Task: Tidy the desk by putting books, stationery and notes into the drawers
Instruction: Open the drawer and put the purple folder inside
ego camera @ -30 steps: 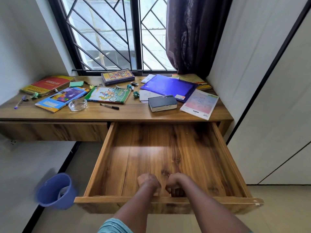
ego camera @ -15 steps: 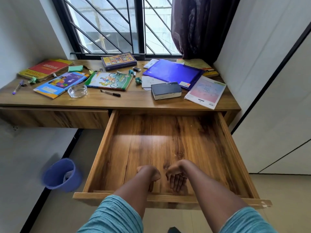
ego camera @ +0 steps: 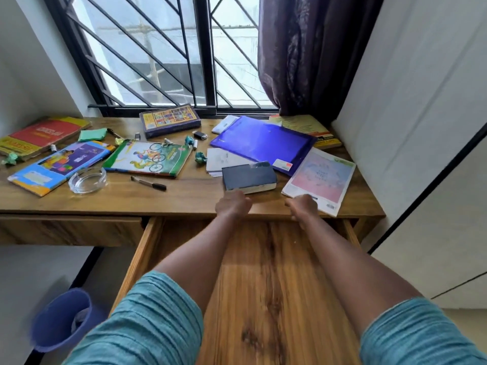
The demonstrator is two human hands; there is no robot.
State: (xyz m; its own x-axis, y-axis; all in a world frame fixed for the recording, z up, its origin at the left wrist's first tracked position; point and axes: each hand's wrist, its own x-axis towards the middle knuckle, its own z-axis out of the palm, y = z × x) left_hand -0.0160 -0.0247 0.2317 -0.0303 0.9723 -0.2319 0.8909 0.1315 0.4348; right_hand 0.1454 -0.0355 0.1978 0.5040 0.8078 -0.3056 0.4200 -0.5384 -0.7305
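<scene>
So far, by my reading, nothing has been put away: the books, stationery and notes all lie out on the worktop (ego camera: 184,198). From the left of the frame come a red-and-yellow book (ego camera: 39,135), green notes (ego camera: 92,134), a blue picture book (ego camera: 60,164), a glass ashtray (ego camera: 88,180), a cycling-cover book (ego camera: 150,158) and a black pen (ego camera: 149,183). Right of centre are a blue folder (ego camera: 263,143), a dark thick book (ego camera: 249,176) and a pink notebook (ego camera: 321,180).

The left hand (ego camera: 233,205) is at the near edge of the dark thick book and the right hand (ego camera: 301,206) at the near corner of the pink notebook. Their fingers are hidden behind the knuckles, so I cannot tell whether either has a grip.

As for containers, a blue bin (ego camera: 60,320) at lower left holds what may be crumpled paper, though it is blurred. The left drawer (ego camera: 71,230) is closed. The open drawer (ego camera: 263,285), low in the centre, shows only its wooden floor where the arms do not cover it.
</scene>
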